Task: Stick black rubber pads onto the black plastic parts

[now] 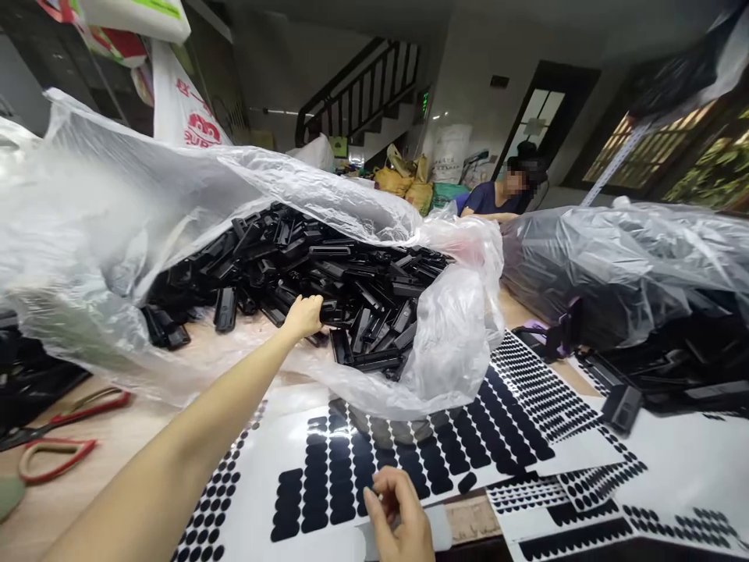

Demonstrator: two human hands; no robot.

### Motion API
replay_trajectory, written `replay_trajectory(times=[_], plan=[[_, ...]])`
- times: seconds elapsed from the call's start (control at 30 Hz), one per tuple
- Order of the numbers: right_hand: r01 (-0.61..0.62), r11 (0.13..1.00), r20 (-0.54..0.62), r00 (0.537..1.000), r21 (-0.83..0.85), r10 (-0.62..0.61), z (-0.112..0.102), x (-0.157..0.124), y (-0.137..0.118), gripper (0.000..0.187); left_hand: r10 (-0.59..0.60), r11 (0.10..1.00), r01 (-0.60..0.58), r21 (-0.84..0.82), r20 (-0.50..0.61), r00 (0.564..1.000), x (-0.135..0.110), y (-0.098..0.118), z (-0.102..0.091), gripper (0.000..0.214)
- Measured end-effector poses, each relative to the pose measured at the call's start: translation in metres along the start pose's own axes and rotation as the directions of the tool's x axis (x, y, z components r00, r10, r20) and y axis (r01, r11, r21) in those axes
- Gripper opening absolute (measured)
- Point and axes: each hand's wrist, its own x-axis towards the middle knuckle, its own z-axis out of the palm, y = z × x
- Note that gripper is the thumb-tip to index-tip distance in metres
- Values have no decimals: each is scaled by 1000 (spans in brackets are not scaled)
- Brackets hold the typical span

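My left hand (303, 316) reaches into a heap of black plastic parts (331, 269) lying in an open clear plastic bag (450, 336). Its fingers curl around one black plastic part (333, 314) at the near side of the heap. Low in the middle, my right hand (401, 519) is closed in a pinch, thumb near forefinger. A tiny pale spot shows at its fingertips, too small to name. Beneath and beyond this hand lies a white sheet of black oval stickers (319, 476).
Red-handled scissors (58, 453) lie at the left. More sticker sheets (591, 484) overlap at the right, with a loose black part (622, 407) on them. A second filled plastic bag (614, 265) stands behind. A person (497, 195) in dark clothes sits across the table.
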Motion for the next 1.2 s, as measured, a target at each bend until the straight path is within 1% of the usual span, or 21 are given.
replay_trajectory(times=[0.1, 0.17, 0.23, 0.27, 0.33, 0.43, 0.5, 0.53, 0.57, 0.63, 0.67, 0.7, 0.73, 0.77, 0.8, 0.9, 0.97, 1.03, 1.1, 1.13, 1.2], plan=[[0, 1000, 122, 993, 9, -1, -1, 15, -29, 15, -18, 1000, 18, 5, -25, 1000, -55, 9, -26, 35], [-11, 999, 120, 993, 38, 7, 7, 31, -49, 20, 18, 1000, -17, 20, -59, 998, -103, 22, -40, 31], [-72, 991, 134, 989, 113, 56, 25, 48, -65, 37, 51, 998, -46, 53, -104, 993, -152, 36, -50, 24], [-120, 982, 207, 974, 143, 89, 38, 56, -70, 42, 55, 997, -47, 63, -123, 991, -174, 41, -54, 23], [-181, 962, 356, 929, 206, 98, 67, 65, -76, 39, 37, 999, -33, 28, -135, 990, -210, 45, -61, 27], [-243, 919, 518, 854, 310, 51, 106, 64, -76, 32, -38, 980, 17, -198, -100, 994, -249, 27, -69, 57], [-313, 885, 567, 821, 344, 70, 123, 57, -76, 32, -156, 879, 116, -462, -48, 987, -269, 6, -70, 69], [-331, 878, 586, 807, 346, 73, 128, 53, -76, 32, -225, 773, 177, -609, -3, 974, -278, -3, -69, 69], [-320, 883, 595, 801, 342, 60, 131, 49, -77, 31, -292, 634, 232, -738, 49, 955, -287, -12, -66, 65], [-225, 933, 578, 816, 282, 22, 134, 40, -79, 30, -421, 355, 287, -890, 122, 899, -302, -24, -56, 54], [-152, 964, 537, 844, 217, 12, 133, 34, -80, 29, -490, 271, 287, -919, 125, 863, -309, -28, -49, 48], [-72, 989, 481, 877, 126, 3, 132, 27, -80, 29, -559, 240, 279, -930, 103, 823, -315, -31, -41, 43], [4, 1000, 435, 900, 16, -10, 130, 18, -80, 27, -612, 247, 276, -929, 72, 788, -321, -33, -34, 40], [71, 993, 425, 905, -96, -24, 128, 9, -78, 25, -640, 275, 284, -918, 46, 767, -326, -34, -27, 37], [139, 971, 456, 889, -194, -36, 126, -1, -75, 21, -646, 309, 301, -902, 33, 763, -331, -35, -21, 37], [351, 874, 645, 762, -336, -58, 123, -30, -65, 9, -597, 362, 355, -862, 78, 798, -341, -34, -9, 44], [435, 821, 693, 718, -370, -68, 124, -43, -60, 8, -556, 331, 352, -876, 120, 822, -344, -32, -5, 51], [460, 794, 704, 708, -397, -58, 125, -50, -60, 11, -524, 258, 333, -907, 158, 837, -344, -29, -4, 53], [462, 786, 713, 700, -412, -38, 123, -51, -63, 12, -532, 244, 329, -912, 158, 832, -344, -26, -5, 47], [462, 789, 720, 693, -405, -37, 121, -50, -66, 12, -541, 279, 322, -905, 129, 831, -343, -24, -5, 42], [438, 826, 730, 681, -355, -47, 114, -46, -73, 12, -541, 398, 281, -873, 24, 840, -344, -19, -5, 35]])
